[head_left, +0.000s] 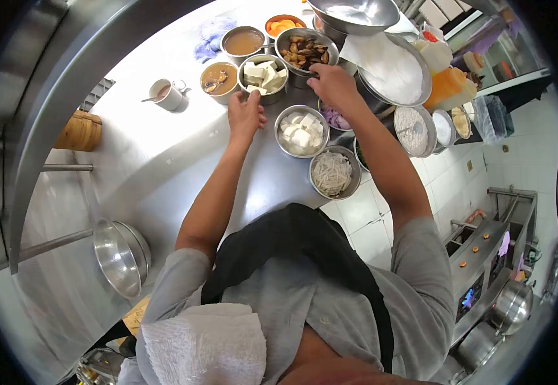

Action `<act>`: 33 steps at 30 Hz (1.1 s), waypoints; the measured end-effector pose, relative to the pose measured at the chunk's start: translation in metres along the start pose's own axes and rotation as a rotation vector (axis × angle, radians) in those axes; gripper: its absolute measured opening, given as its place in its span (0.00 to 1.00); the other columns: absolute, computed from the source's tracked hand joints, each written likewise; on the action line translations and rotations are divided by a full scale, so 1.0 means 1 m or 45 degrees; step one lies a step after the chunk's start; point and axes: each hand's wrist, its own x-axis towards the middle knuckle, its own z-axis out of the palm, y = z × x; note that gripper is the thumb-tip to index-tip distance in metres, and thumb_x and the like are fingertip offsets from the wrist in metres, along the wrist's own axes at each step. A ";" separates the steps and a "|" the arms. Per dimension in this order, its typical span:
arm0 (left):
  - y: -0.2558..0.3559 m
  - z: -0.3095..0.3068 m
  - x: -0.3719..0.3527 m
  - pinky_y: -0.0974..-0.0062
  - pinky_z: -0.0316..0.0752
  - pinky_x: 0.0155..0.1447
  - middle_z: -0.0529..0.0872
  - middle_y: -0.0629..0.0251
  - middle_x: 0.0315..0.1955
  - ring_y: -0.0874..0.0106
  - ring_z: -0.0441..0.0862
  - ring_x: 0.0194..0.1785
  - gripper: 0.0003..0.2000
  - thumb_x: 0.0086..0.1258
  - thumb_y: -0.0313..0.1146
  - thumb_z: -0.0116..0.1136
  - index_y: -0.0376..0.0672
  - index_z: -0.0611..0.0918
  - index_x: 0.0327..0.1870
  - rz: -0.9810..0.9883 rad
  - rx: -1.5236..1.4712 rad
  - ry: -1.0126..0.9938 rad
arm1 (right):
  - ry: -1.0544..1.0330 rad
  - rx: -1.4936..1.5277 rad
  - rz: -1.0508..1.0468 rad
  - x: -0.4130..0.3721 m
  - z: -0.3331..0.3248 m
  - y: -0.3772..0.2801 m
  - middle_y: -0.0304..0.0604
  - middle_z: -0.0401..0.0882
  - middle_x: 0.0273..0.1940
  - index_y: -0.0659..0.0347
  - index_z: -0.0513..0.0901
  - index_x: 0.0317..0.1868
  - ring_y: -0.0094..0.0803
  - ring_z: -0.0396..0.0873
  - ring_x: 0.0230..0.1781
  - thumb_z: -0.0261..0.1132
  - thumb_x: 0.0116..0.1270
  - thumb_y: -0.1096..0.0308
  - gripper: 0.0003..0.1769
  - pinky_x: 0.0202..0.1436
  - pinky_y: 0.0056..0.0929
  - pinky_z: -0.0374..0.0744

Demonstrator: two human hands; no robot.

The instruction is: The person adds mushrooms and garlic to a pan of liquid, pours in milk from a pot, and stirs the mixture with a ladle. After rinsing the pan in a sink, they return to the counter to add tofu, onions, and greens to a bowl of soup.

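My left hand is at the near edge of a steel bowl of white cubes, its fingers partly curled; whether it grips the rim I cannot tell. With thumb and fingers, my right hand pinches the rim of a steel bowl of dark brown pieces. Left of the white cubes stands a bowl of brown liquid. Another bowl of brown liquid holds a spoon. Nearer to me are a second bowl of white pieces and a bowl of pale strips.
A mug with a spoon stands on the steel table. Orange slices, a purple-filled bowl, a large covered pot and a bowl of white powder stand around. Nested steel bowls sit lower left.
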 end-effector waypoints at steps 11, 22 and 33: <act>0.014 0.008 0.005 0.74 0.69 0.13 0.78 0.59 0.17 0.71 0.74 0.13 0.17 0.56 0.21 0.51 0.30 0.71 0.49 -0.020 0.005 0.041 | -0.211 -0.303 -0.101 0.007 -0.007 0.006 0.51 0.83 0.31 0.58 0.83 0.32 0.48 0.83 0.34 0.58 0.56 0.68 0.08 0.38 0.44 0.80; 0.102 0.008 0.106 0.68 0.74 0.50 0.85 0.52 0.39 0.67 0.82 0.44 0.25 0.70 0.50 0.51 0.35 0.79 0.54 0.713 0.860 -0.150 | -0.299 0.294 0.221 -0.032 -0.095 -0.016 0.49 0.82 0.31 0.56 0.80 0.56 0.39 0.81 0.31 0.67 0.60 0.54 0.25 0.37 0.37 0.78; 0.091 0.097 0.314 0.61 0.65 0.66 0.80 0.46 0.53 0.52 0.74 0.62 0.35 0.69 0.65 0.37 0.42 0.84 0.49 0.367 1.562 -0.571 | -0.217 1.319 1.219 -0.295 -0.104 0.036 0.32 0.72 0.21 0.67 0.79 0.54 0.19 0.72 0.20 0.66 0.64 0.54 0.26 0.22 0.19 0.68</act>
